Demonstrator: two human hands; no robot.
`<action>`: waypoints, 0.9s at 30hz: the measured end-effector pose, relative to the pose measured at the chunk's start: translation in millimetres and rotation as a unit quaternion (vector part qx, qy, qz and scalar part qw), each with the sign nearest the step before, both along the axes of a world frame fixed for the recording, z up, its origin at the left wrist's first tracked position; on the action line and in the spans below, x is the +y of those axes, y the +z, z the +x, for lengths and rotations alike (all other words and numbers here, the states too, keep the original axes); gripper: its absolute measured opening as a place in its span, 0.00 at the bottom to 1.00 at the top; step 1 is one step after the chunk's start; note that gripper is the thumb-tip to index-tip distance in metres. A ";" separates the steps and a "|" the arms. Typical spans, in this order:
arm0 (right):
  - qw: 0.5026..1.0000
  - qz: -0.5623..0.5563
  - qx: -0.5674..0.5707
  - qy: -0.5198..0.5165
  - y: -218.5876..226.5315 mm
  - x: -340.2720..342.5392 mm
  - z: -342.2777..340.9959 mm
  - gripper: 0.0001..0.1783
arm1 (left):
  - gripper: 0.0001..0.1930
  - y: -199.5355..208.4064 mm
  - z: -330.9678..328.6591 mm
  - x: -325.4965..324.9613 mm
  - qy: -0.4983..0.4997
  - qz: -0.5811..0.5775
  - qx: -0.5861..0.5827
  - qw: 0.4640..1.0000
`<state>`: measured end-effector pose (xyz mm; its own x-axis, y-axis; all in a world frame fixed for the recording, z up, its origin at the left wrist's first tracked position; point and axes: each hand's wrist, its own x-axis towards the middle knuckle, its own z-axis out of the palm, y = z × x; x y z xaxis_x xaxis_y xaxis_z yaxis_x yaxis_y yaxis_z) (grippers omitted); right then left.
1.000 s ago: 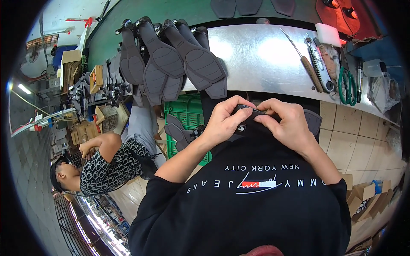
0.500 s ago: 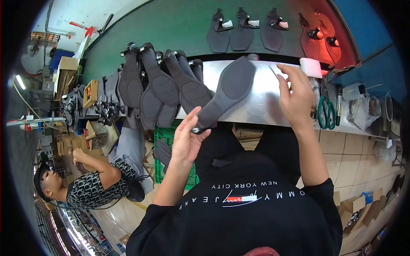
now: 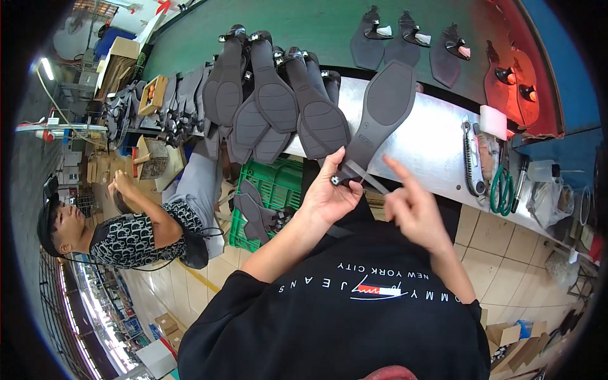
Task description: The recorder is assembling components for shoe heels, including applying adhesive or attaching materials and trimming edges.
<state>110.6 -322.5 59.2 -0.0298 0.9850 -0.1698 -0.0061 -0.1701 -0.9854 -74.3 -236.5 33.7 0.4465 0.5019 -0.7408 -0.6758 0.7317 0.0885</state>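
My left hand (image 3: 330,197) grips a dark grey sandal (image 3: 389,95) by its narrow heel end, where a shiny black strap piece shows at the fingers. The sandal's sole faces up, and its broad front end reaches over the metal bench. Closed around a thin flat metal tool (image 3: 373,182) is my right hand (image 3: 415,214), its index finger stretched out. The tool's other end lies at the sandal's narrow end, close to my left fingers. Motion blurs the right hand a little, and the exact kind of tool is unclear.
Several sandals (image 3: 266,104) are piled at the left of the metal bench (image 3: 437,152). More sandals (image 3: 367,47) lie on the green surface behind. Scissors (image 3: 502,190), a knife (image 3: 472,158) and a white block (image 3: 493,121) sit at right. A green crate (image 3: 278,183) and a seated co-worker are at left.
My right hand has come down and left from above the bench, bringing the metal tool to the sandal's narrow end. The sandal stays in my left hand. The whole view has shifted.
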 end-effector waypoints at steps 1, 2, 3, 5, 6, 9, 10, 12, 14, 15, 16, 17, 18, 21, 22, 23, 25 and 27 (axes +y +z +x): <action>0.998 -0.035 0.051 0.016 -6.4 -2.1 -8.4 0.31 | 0.08 -0.6 5.2 -0.1 -0.001 0.000 -0.002 1.000; 0.997 -0.036 0.074 0.012 -10.5 -3.2 -13.6 0.32 | 0.08 -0.6 9.1 -0.8 -0.018 0.006 -0.010 1.000; 0.997 -0.038 0.073 0.011 -17.5 -4.0 -15.7 0.32 | 0.07 -1.1 12.7 -1.9 -0.034 0.012 -0.018 0.999; 0.999 0.031 0.024 -0.012 -33.1 -3.7 -18.8 0.31 | 0.08 -4.2 16.0 -5.2 -0.047 0.014 -0.018 0.999; 0.997 0.067 -0.010 -0.029 -39.0 -4.7 -20.2 0.29 | 0.08 -4.3 16.4 -6.8 -0.050 0.017 -0.028 0.998; 0.962 0.235 -0.128 -0.062 -47.8 -3.0 -17.6 0.27 | 0.09 -9.4 13.4 -13.5 -0.045 0.028 -0.066 0.996; 0.962 0.235 -0.127 -0.060 -46.2 -2.7 -16.9 0.27 | 0.08 -10.0 12.4 -14.8 -0.055 0.012 -0.077 0.995; 0.995 0.077 0.036 -0.043 -36.5 -3.1 -15.0 0.23 | 0.08 -9.7 11.1 -16.9 -0.065 -0.005 -0.090 0.994; 0.984 -0.013 0.174 -0.033 -33.3 -0.8 -7.7 0.20 | 0.13 -5.4 11.3 -17.4 -0.062 0.044 -0.018 0.997; 0.946 -0.102 0.307 -0.022 -32.2 0.4 -3.3 0.19 | 0.15 -3.2 11.2 -17.2 -0.060 0.070 0.019 0.996; 0.947 -0.114 0.300 -0.003 -30.8 0.9 -0.4 0.23 | 0.15 -2.0 12.4 -16.8 -0.057 0.071 0.020 0.996; 0.947 -0.114 0.300 0.001 -25.5 0.3 -2.0 0.23 | 0.18 -2.6 15.0 -15.3 -0.035 0.167 0.115 0.979; 0.960 -0.125 0.248 0.023 -17.6 -2.8 -5.8 0.25 | 0.21 -3.4 16.8 -13.1 -0.012 0.259 0.209 0.943; 0.951 -0.151 0.257 0.080 -9.3 -6.3 -19.5 0.32 | 0.34 2.5 25.2 -6.5 0.039 0.394 0.320 0.861; 0.949 -0.152 0.271 0.059 -12.3 -4.7 -23.3 0.31 | 0.34 2.8 25.2 -4.1 0.040 0.395 0.319 0.861; 0.945 -0.154 0.285 0.038 -14.8 -4.4 -26.4 0.30 | 0.36 2.4 23.3 -2.9 0.034 0.442 0.333 0.832; 0.938 -0.155 0.308 0.029 -13.0 -6.7 -26.7 0.26 | 0.37 2.5 21.8 -2.5 0.027 0.487 0.346 0.801; 0.915 -0.167 0.368 0.003 -8.1 -5.8 -21.9 0.22 | 0.39 2.5 19.9 -4.4 0.024 0.506 0.335 0.794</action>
<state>88.7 -328.3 51.1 -0.2623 0.8814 -0.3928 -0.6445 -0.4629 -0.6085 -54.4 -240.8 36.2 0.0847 0.9964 -0.0099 -0.2533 0.0312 0.9669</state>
